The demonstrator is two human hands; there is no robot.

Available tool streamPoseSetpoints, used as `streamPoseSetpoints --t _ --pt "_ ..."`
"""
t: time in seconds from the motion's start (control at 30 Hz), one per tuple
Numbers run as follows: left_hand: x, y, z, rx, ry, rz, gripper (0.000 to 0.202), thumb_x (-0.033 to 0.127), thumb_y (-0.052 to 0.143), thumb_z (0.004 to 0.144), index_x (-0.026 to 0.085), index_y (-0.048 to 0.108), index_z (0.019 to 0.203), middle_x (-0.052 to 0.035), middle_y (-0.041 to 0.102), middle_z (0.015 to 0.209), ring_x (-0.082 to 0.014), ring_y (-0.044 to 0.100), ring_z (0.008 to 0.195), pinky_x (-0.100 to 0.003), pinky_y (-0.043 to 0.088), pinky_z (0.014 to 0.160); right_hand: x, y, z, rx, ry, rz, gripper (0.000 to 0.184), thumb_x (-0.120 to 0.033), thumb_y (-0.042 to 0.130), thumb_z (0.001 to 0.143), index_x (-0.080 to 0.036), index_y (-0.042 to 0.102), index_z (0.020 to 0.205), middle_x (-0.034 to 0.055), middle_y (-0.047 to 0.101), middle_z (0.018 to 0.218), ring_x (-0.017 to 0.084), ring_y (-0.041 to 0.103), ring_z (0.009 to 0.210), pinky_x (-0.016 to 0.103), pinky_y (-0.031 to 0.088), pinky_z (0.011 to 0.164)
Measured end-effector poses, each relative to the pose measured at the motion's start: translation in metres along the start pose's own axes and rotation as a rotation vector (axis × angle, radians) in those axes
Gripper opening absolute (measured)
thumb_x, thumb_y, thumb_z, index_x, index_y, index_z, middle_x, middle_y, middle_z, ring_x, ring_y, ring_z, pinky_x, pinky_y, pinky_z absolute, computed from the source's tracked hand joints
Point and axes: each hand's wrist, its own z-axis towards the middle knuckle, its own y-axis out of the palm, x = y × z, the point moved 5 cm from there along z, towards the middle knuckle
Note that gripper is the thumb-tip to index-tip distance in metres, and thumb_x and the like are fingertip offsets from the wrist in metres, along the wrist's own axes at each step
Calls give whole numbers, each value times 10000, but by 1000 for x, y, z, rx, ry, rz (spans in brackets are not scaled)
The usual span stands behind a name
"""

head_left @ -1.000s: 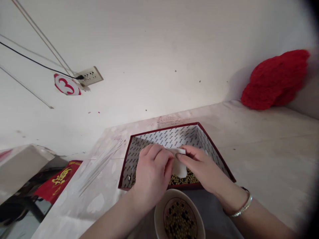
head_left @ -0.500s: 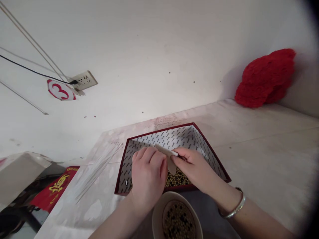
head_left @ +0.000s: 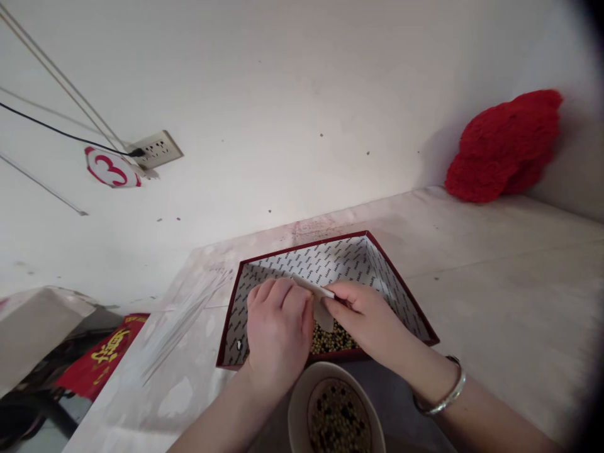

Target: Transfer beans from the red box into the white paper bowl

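A shallow red-edged box point(head_left: 344, 259) with a patterned white lining lies on the table, with a heap of yellow and dark beans point(head_left: 330, 338) at its near side. Both my hands hover over that heap. My left hand point(head_left: 278, 330) is curled, fingers closed on the left end of a small white card point(head_left: 319, 301). My right hand point(head_left: 363, 321) pinches the card's right end; a silver bangle point(head_left: 441, 393) sits on that wrist. Just in front of the box stands a white bowl point(head_left: 299, 402) holding mixed beans.
A red fluffy cushion point(head_left: 507, 146) rests in the far right corner. A wall socket point(head_left: 155, 148) with a black cable and a red number-3 sticker point(head_left: 111, 168) are on the wall at left. A red and gold item point(head_left: 106, 353) lies beyond the table's left edge.
The card has tipped from nearly flat to edge-on and dropped closer to the beans, both hands staying on it. My view shifted slightly right.
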Motion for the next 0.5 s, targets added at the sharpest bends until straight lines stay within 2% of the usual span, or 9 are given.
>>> streamPoseSetpoints --t 0.2,0.33,0.43,0.5 --pt "-4 3 2 -13 11 16 166 189 482 835 197 535 678 -20 558 724 -198 495 754 -366 361 699 0 0 -1 -4 -12 -12 194 -175 456 804 -194 580 657 -3 561 654 161 510 647 266 357 580" --pt "-12 -5 -1 -26 -39 -94 131 178 497 825 191 537 701 -27 558 738 -193 502 757 -361 389 695 1 0 -1 -9 26 -8 198 -211 448 817 -195 593 683 5 574 653 171 521 639 274 360 570" --pt "-1 -15 -18 -59 33 -257 88 135 536 791 195 543 728 -18 559 750 -170 506 747 -342 406 691 3 -1 0 10 81 20 209 -225 439 821 -188 592 683 18 590 672 179 533 654 279 368 572" --pt "12 -19 -34 -116 133 -310 91 118 551 772 198 552 728 -13 570 740 -166 514 737 -342 412 682 4 -3 0 33 99 27 199 -231 444 819 -186 596 699 21 589 675 177 530 650 280 368 571"
